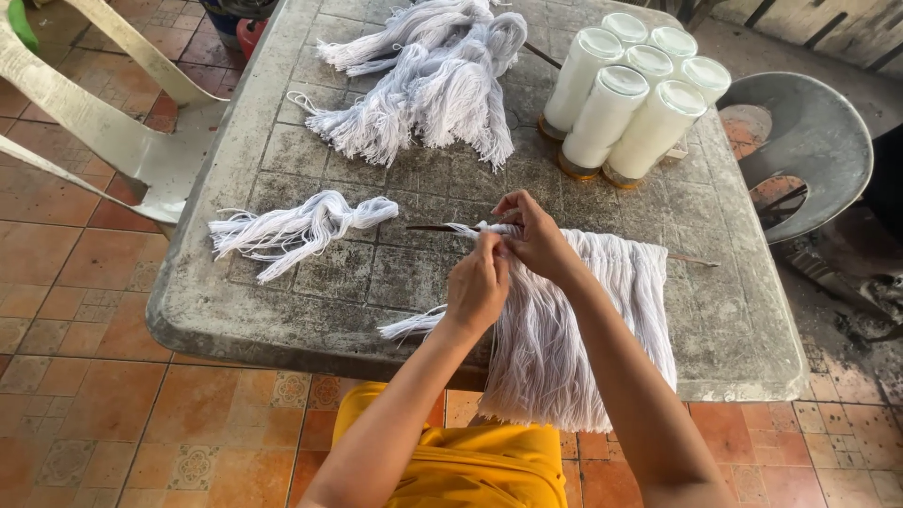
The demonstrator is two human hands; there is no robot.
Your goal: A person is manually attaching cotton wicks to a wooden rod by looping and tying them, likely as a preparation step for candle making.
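Both hands meet at the thin dark stick (442, 228) that lies across the grey stone bench (310, 282). The left hand (477, 287) is pinched around a small bundle of white threads (423, 325), and the right hand (534, 235) grips the same threads just at the stick, where a long fringe of white threads (602, 329) already hangs over the bench edge. It looks like one more bundle is being tied on at the left end of the row. A loose skein (292, 230) waits near, to the left, bigger heaps of thread (423, 85) lie farther back, and white glass jars (630, 94) stand at the far right. I think the knot now needs a firm pull toward the stick.
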